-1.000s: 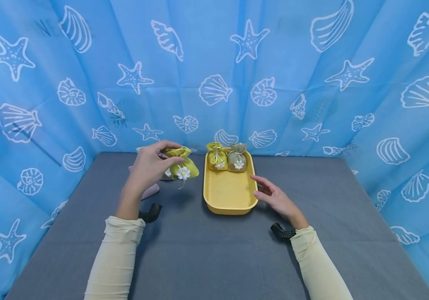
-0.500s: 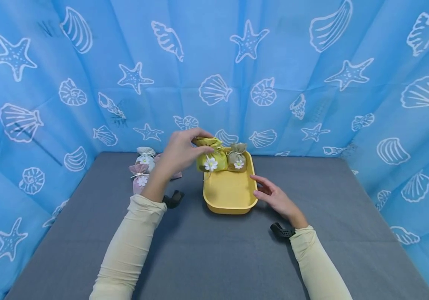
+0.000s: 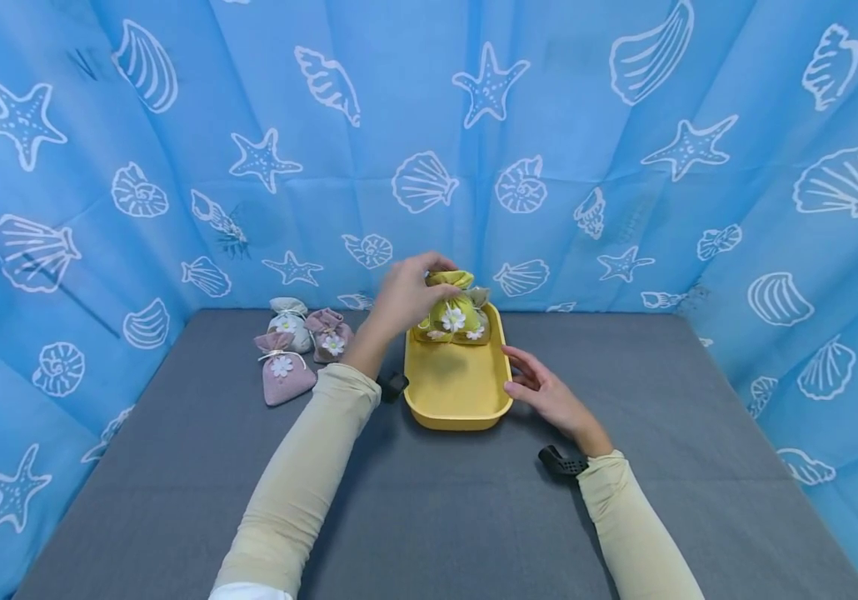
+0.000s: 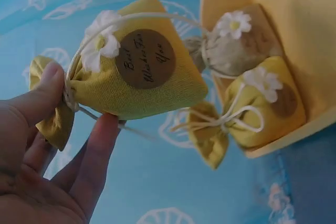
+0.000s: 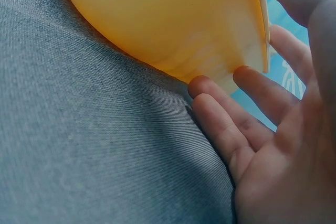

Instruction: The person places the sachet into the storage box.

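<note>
My left hand [image 3: 408, 293] pinches the gathered neck of a yellow-green pouch [image 3: 450, 310] with a white daisy, holding it over the far end of the yellow tray [image 3: 455, 398]. In the left wrist view the held pouch [image 4: 137, 74] carries a round brown label and hangs above two pouches lying in the tray: a grey-green pouch [image 4: 239, 45] and a second yellow pouch [image 4: 260, 109]. My right hand [image 3: 537, 392] rests against the tray's right rim, fingers relaxed; in the right wrist view its fingertips [image 5: 247, 74] touch the tray wall [image 5: 173, 19].
Three more pouches sit on the grey table at the back left: a white pouch [image 3: 288, 315], a mauve pouch [image 3: 328, 333] and a pink pouch [image 3: 283, 375]. Blue cloth printed with shells and starfish walls the table on three sides.
My left hand has carried the yellow-green pouch rightward from beside the tray to above its far end, uncovering the pouches at the back left. The right hand has stayed at the tray's rim.
</note>
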`<state>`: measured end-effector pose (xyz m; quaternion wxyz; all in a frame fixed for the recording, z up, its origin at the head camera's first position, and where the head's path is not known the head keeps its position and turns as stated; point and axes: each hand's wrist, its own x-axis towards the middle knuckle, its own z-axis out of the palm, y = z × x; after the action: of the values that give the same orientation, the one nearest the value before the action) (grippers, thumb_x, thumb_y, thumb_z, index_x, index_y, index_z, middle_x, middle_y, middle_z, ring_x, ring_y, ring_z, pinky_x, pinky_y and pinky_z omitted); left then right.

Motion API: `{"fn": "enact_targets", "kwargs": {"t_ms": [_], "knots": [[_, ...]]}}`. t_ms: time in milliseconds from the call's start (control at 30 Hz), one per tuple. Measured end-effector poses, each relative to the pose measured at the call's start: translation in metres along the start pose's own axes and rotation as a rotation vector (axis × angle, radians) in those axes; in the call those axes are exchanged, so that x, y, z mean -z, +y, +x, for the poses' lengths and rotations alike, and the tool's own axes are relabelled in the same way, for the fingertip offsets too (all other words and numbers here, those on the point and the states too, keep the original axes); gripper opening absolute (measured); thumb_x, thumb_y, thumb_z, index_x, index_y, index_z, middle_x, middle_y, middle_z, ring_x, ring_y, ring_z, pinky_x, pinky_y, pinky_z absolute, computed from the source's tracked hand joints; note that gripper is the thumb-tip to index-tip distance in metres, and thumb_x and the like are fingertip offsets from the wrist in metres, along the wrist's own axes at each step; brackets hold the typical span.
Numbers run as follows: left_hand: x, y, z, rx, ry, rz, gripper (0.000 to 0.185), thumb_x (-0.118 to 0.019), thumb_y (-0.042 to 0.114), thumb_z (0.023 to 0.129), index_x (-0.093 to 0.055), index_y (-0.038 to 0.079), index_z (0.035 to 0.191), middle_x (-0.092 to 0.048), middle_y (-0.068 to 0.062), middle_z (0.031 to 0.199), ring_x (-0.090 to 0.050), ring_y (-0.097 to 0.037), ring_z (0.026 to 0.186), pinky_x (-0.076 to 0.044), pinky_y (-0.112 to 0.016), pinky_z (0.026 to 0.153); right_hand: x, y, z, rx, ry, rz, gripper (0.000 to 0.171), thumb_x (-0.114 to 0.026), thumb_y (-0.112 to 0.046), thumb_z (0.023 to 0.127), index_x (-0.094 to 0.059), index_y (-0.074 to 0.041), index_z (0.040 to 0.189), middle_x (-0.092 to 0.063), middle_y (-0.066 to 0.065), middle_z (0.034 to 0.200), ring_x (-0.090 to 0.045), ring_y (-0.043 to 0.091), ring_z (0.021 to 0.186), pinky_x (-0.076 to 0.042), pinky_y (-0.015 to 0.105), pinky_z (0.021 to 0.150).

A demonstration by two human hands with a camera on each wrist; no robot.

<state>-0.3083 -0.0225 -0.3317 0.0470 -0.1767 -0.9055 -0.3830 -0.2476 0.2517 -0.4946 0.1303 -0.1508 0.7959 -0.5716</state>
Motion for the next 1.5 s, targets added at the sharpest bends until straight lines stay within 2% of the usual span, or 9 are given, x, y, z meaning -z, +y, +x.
{"fn": "enact_targets", "kwargs": {"t_ms": [67,300,600,800,1067,1300,1500], "knots": [[-0.005,-0.001,0.005,0.007,-0.023,-0.023,0.032,-0.075,0.030,0.094,-0.069,0.020,0.124,-0.072,0.001,0.122,-0.065,-0.017,0.102,-0.054,-0.038,0.087,0.000,-0.001,0.000,-0.004,0.005,0.007,0.068,-0.060,-0.025,0.104,-0.026,-0.022,0.162,-0.024,0.017,0.169,-0.046,0.043,0.140,-0.050,0.039,0.106],[-0.022,0.002,0.018,0.089,-0.127,-0.046,0.033,-0.074,0.024,0.095,-0.069,0.017,0.126,-0.071,-0.003,0.124,-0.064,-0.022,0.114,-0.053,-0.040,0.099,0.000,0.000,-0.002,-0.004,0.017,0.005,0.068,-0.061,-0.025,0.103,-0.026,-0.022,0.162,-0.025,0.017,0.169,-0.046,0.040,0.139,-0.049,0.028,0.101],[-0.049,-0.001,0.025,0.141,-0.229,-0.004,0.027,-0.073,0.021,0.095,-0.070,0.015,0.121,-0.071,-0.004,0.123,-0.065,-0.022,0.111,-0.055,-0.038,0.096,0.000,-0.001,-0.002,-0.016,0.023,0.012,0.069,-0.062,-0.027,0.103,-0.025,-0.021,0.161,-0.024,0.016,0.169,-0.046,0.039,0.140,-0.049,0.027,0.102],[-0.062,-0.008,0.024,0.145,-0.227,-0.026,0.027,-0.073,0.022,0.096,-0.070,0.016,0.122,-0.070,-0.004,0.124,-0.064,-0.023,0.113,-0.055,-0.040,0.096,0.000,-0.002,-0.002,-0.021,0.017,0.021,0.068,-0.061,-0.024,0.103,-0.026,-0.021,0.161,-0.024,0.015,0.169,-0.047,0.040,0.138,-0.050,0.024,0.099],[-0.074,-0.010,0.028,0.160,-0.288,0.048,0.029,-0.073,0.024,0.095,-0.070,0.016,0.124,-0.069,-0.004,0.128,-0.064,-0.023,0.117,-0.055,-0.039,0.096,-0.001,-0.003,0.000,-0.014,0.002,0.046,0.067,-0.059,-0.020,0.104,-0.025,-0.020,0.162,-0.023,0.017,0.169,-0.045,0.044,0.140,-0.051,0.028,0.099],[-0.080,-0.009,0.028,0.191,-0.260,0.032,0.031,-0.074,0.025,0.095,-0.070,0.013,0.123,-0.070,-0.005,0.125,-0.066,-0.023,0.112,-0.056,-0.040,0.093,0.000,-0.003,0.001,-0.009,0.003,0.055,0.067,-0.059,-0.018,0.104,-0.025,-0.018,0.162,-0.023,0.017,0.169,-0.046,0.044,0.138,-0.051,0.024,0.097],[-0.080,-0.009,0.027,0.184,-0.254,0.031,0.031,-0.075,0.026,0.094,-0.070,0.013,0.122,-0.070,-0.005,0.124,-0.065,-0.022,0.110,-0.056,-0.039,0.092,-0.001,-0.004,0.000,-0.009,0.003,0.043,0.067,-0.059,-0.020,0.104,-0.025,-0.018,0.162,-0.023,0.018,0.169,-0.046,0.044,0.139,-0.051,0.025,0.098]]}}
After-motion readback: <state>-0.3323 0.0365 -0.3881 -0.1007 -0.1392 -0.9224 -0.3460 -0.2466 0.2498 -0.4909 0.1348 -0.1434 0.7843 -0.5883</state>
